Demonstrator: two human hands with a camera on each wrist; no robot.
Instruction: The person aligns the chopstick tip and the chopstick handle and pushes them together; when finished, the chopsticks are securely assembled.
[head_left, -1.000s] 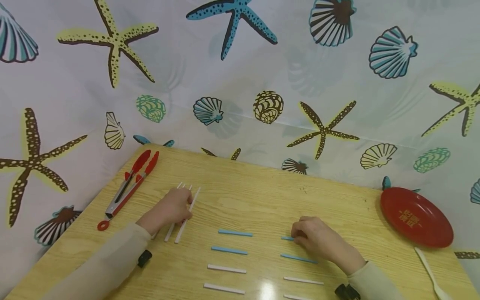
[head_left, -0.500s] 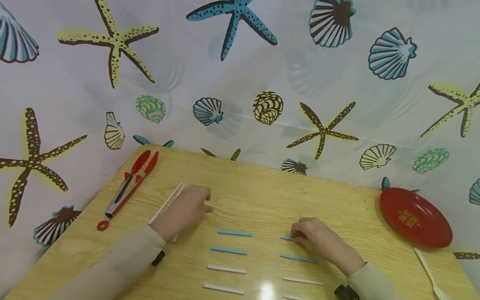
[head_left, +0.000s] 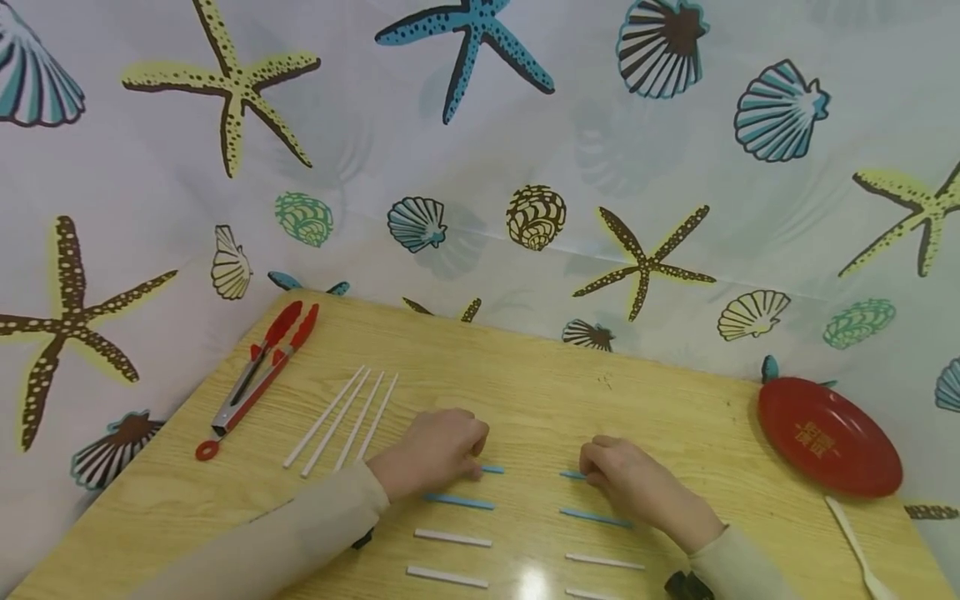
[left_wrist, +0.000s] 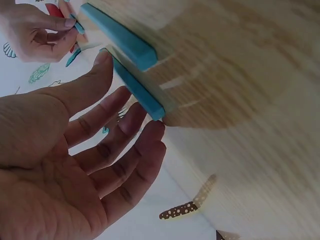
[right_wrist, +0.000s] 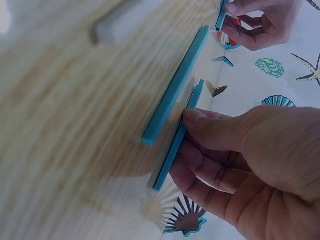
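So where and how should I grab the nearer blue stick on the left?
Probably pinch the nearer blue stick mid-length from above, gripping across its long sides: it lies flat on the table, slim and straight, with gaps along both sides.

Tongs (head_left: 259,383); red plate (head_left: 847,458); spoon (head_left: 851,537)

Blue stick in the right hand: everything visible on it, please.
The blue stick is slim, straight and flat-sided, plastic-looking, with a narrower tip on the end toward the left hand and a blunt opposite end. The right hand pinches it partway along, hiding some of it. It runs roughly parallel to a neighbouring blue stick, set farther from the person. Whether it touches the wooden table is unclear.
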